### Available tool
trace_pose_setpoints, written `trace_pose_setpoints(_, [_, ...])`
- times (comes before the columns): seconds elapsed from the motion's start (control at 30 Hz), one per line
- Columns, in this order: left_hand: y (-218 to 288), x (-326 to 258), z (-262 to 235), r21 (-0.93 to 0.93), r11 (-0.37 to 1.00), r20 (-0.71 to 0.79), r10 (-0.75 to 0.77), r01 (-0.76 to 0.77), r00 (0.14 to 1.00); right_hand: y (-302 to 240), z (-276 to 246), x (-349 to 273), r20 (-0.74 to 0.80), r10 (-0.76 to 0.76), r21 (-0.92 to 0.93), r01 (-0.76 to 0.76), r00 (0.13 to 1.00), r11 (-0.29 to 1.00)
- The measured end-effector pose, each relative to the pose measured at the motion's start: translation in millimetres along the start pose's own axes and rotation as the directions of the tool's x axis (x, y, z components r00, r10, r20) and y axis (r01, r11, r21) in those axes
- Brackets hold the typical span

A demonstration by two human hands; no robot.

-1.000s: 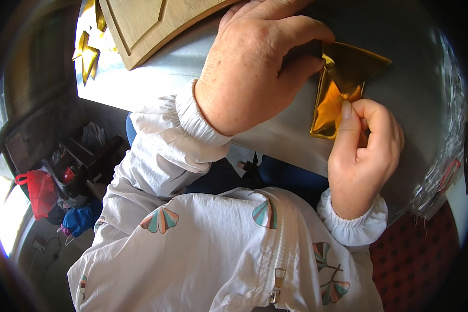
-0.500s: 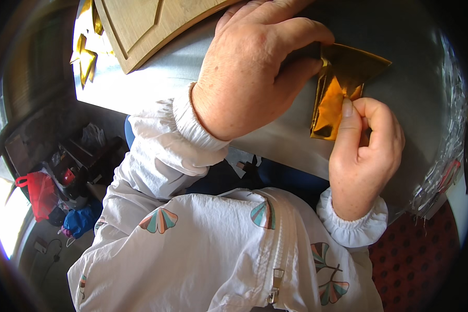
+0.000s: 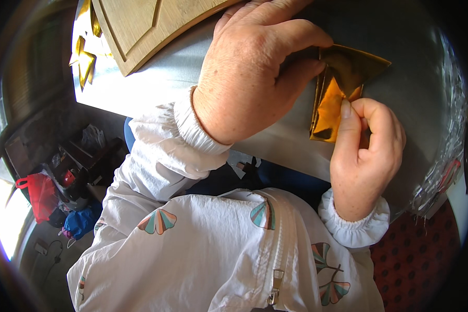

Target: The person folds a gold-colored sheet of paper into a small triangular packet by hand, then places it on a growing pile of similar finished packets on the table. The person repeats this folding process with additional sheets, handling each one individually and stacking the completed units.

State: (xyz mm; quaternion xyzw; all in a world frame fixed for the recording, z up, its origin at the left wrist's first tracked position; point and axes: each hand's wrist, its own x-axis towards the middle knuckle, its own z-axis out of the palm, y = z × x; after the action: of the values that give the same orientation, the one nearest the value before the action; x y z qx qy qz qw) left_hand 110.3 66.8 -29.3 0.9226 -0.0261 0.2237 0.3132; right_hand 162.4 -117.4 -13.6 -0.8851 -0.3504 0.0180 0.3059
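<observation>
Change: I see the right hand has slid its thumb up the gold foil piece, creasing further.
Left hand: pressed flat, pinning the foil to the worktop, upper centre.
Right hand: pinching the foil's lower edge.
Hidden: foil's left part; fold shape probably triangular.

Left of my hands, daylight glared across the grey table (floor below lay cluttered, a red bag there).

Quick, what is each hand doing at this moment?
Left hand: pressing flat on the gold folded paper.
Right hand: closed, pinching the paper's lower flap.
</observation>
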Motion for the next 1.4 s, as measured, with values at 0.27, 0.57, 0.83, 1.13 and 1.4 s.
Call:
trace_pose_setpoints(0.27, [2.6, 2.9, -3.9, 0.009, 0.999, 0.059, -0.047, 0.046, 0.997, 1.6, 1.7, -2.1, -0.036, -0.057, -0.065, 0.055, 0.998, 0.996])
trace_pose_setpoints(0.57, [15.4, 7.6, -3.9, 0.049, 0.996, 0.034, -0.072, 0.07, 0.997, 1.7, -1.0, -0.1, 0.004, -0.009, 0.003, 0.009, 1.0, 1.0])
trace_pose_setpoints(0.83, [25.2, -8.5, -1.8, 0.177, 0.984, 0.05, -0.019, 0.009, 0.999, 0.6, 1.5, -1.4, -0.036, -0.04, -0.07, 0.037, 0.999, 0.997])
trace_pose_setpoints(1.13, [48.3, -31.2, 7.0, 0.082, 0.995, 0.188, 0.037, -0.053, 0.981, 2.1, -3.7, 2.8, 0.026, -0.028, 0.015, 0.028, 0.999, 1.0])
trace_pose_setpoints(1.4, [41.0, -40.1, -1.9, 0.134, 0.984, 0.487, 0.038, -0.118, 0.873, 24.1, -25.3, -18.7, 0.123, 0.129, 0.393, -0.168, 0.984, 0.904])
